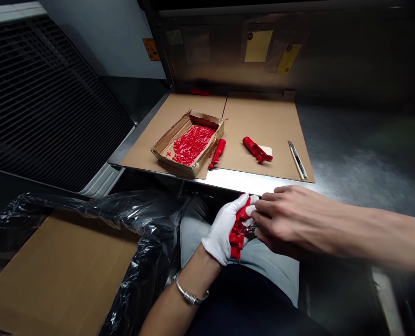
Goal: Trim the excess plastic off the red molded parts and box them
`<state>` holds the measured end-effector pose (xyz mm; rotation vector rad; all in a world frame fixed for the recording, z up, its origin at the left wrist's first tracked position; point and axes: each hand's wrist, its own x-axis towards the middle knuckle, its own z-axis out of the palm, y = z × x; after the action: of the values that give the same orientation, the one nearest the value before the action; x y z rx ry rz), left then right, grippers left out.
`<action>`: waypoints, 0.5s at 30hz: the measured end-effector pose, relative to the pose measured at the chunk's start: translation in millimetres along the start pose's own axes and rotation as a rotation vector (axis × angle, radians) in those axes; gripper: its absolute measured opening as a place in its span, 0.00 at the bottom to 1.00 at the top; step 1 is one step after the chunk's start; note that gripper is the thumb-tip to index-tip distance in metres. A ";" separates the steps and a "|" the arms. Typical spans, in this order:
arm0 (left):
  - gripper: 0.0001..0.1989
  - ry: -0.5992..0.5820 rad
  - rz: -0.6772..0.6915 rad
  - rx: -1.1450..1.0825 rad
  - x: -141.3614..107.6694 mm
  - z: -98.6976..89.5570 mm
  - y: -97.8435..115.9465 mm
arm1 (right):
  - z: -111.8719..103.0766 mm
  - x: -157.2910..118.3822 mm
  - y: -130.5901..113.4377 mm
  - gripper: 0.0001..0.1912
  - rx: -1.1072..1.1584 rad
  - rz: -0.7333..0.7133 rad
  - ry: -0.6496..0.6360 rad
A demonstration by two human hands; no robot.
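- The left hand [223, 231], in a white glove, is curled around a red part [237, 239], holding it just off the near edge of the surface [354, 140], above the person's lap [193, 235].
- The right hand [280, 215] is bare, its fingers bent in close to the red part's right side; something dark and metallic shows there, mostly hidden, so I cannot tell whether this hand grips it.
- A bracelet [190, 297] circles the left wrist.
- Cardboard [270, 109] covers the left portion of the surface.
- On its left stands a tray [158, 154] holding small red pieces [193, 143].
- Just right of the tray lies a second part [217, 154], also red.
- Farther right lies a third part [256, 149], red too, beside a pale scrap [266, 150].
- A knife [297, 159] lies near the cardboard's right edge.
- At near left, black plastic [130, 275] surrounds a brown sheet [63, 266].
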<state>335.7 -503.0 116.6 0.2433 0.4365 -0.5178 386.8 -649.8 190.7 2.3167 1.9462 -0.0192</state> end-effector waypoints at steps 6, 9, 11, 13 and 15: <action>0.11 -0.101 -0.083 0.003 6.4 -9.8 3.8 | -6.6 4.7 4.7 0.12 0.067 0.032 -0.065; 0.09 -0.040 -0.021 0.040 7.0 -7.2 5.8 | -18.6 11.1 5.2 0.12 0.062 0.040 -0.089; 0.08 0.026 0.057 0.066 5.5 -3.6 5.9 | -23.5 15.2 4.7 0.11 0.050 0.040 -0.121; 0.08 0.059 0.134 0.064 3.2 0.0 5.6 | -23.4 17.8 4.0 0.11 0.030 0.038 -0.134; 0.09 0.061 0.162 0.040 0.7 3.0 5.6 | -19.3 18.3 3.9 0.10 0.025 0.030 -0.118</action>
<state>340.3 -499.6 119.6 0.3312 0.4616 -0.3611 392.5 -630.7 208.6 2.3035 1.8652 -0.1741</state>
